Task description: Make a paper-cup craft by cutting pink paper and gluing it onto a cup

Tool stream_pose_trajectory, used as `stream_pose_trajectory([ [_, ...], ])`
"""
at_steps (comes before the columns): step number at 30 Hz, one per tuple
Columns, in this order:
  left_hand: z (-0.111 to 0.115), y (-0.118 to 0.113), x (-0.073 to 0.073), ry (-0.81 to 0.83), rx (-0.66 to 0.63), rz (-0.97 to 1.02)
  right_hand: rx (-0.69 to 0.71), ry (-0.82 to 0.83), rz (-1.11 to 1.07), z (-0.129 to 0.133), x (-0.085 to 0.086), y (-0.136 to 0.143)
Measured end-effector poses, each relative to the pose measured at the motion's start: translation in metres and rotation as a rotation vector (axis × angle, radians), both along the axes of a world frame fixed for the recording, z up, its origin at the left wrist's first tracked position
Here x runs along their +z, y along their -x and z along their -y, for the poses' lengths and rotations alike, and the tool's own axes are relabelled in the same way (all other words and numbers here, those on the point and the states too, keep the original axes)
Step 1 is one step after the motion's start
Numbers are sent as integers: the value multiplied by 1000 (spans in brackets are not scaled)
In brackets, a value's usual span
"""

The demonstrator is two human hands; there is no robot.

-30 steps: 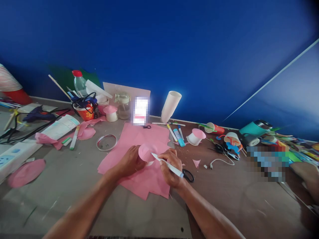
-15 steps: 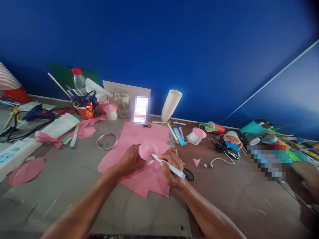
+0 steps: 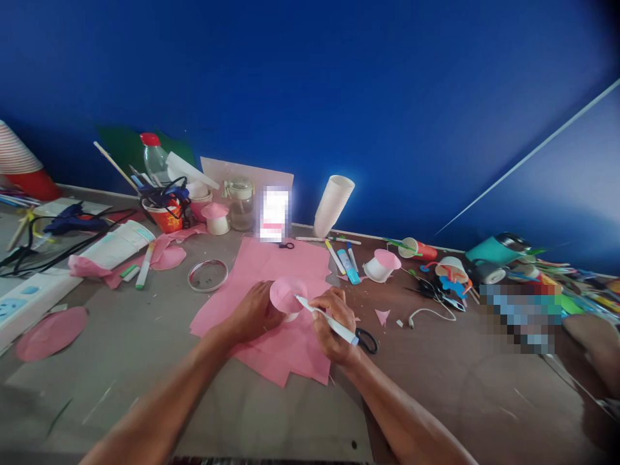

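My left hand (image 3: 259, 311) is closed around the side of a small paper cup topped with a pink paper disc (image 3: 285, 294); a bit of the cup's white rim shows under the disc. Closed in a writing grip, my right hand (image 3: 335, 326) holds a white marker (image 3: 334, 323) with a light blue end. The marker's tip is at the right part of the disc; whether it touches I cannot tell. Beneath both hands lie sheets of pink paper (image 3: 271, 258). Scissors with a black handle (image 3: 368, 341) lie partly hidden beside my right hand.
A stack of white paper cups (image 3: 334, 203) leans near the blue wall. Markers and a glue stick (image 3: 347, 265) lie behind my right hand, near a pink-topped cup (image 3: 382, 266). A jar (image 3: 241, 203) stands behind. At left is a power strip (image 3: 39, 300); another person's arm (image 3: 593, 345) appears at right.
The marker tip has shifted slightly up and right over the pink disc. My left hand keeps its hold on the cup with almost no movement.
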State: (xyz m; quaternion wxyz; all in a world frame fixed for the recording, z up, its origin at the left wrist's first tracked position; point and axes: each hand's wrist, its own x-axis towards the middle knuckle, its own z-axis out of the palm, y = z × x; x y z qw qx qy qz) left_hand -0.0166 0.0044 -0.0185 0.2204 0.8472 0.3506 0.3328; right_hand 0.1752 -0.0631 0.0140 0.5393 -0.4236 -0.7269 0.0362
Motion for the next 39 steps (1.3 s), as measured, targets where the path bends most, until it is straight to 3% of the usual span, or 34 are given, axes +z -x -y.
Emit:
stream_pose_trajectory([
  [9, 0, 0, -2, 1, 11, -12, 26, 7, -9, -1, -4, 1],
  [19, 0, 1, -2, 38, 19, 4, 11, 12, -9, 5, 7, -1],
  [25, -2, 2, -5, 48, 12, -19, 75, 22, 3, 5, 8, 1],
  [39, -3, 2, -6, 24, -10, -27, 69, -4, 16, 1, 2, 3],
])
